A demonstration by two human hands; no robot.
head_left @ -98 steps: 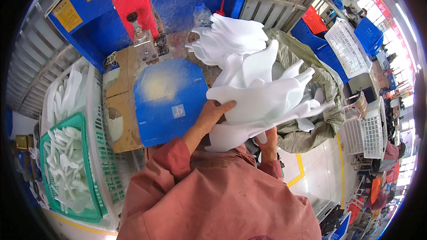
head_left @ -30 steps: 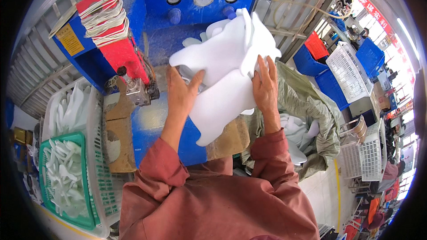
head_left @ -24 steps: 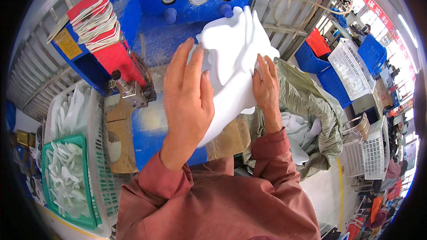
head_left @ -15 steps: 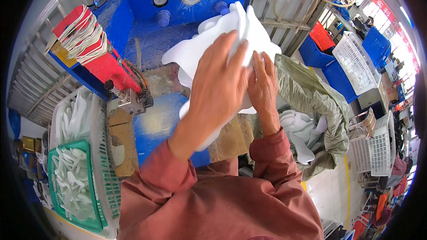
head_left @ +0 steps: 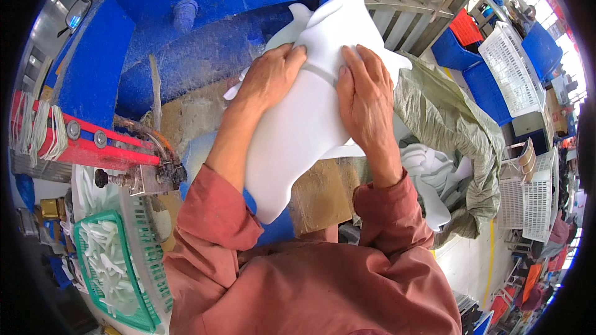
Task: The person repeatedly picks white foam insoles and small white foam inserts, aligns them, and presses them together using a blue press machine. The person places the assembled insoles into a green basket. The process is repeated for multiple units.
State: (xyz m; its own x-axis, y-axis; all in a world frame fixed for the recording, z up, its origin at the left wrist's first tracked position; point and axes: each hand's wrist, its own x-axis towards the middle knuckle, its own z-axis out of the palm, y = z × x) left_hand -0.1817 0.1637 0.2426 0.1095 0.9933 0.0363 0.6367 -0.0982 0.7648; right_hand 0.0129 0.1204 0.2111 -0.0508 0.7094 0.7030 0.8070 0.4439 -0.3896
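A stack of white, curvy-edged foam sheets (head_left: 298,127) lies tilted before me, above the machine's worktop. My left hand (head_left: 270,77) grips the left side of the stack, its fingers closed on the foam. On the right part, my right hand (head_left: 367,90) has its fingers bent and pressed together on the sheets. A fold or seam crosses the upper sheet between the hands. Pointed lobes stick up at the far end, and one long lobe hangs toward my left forearm. The undersides of both hands are hidden.
A blue machine (head_left: 230,31) with gauges and knobs stands behind, its red arm (head_left: 93,139) at left. Foam pieces fill a green basket (head_left: 79,260) at lower left. A greenish sack (head_left: 453,108) at right holds more foam. White crates (head_left: 506,68) stand farther right.
My hands have moved apart, the left to the left side of the stack. The foam now lies flatter and spreads nearer to me. The view has shifted closer to the machine.
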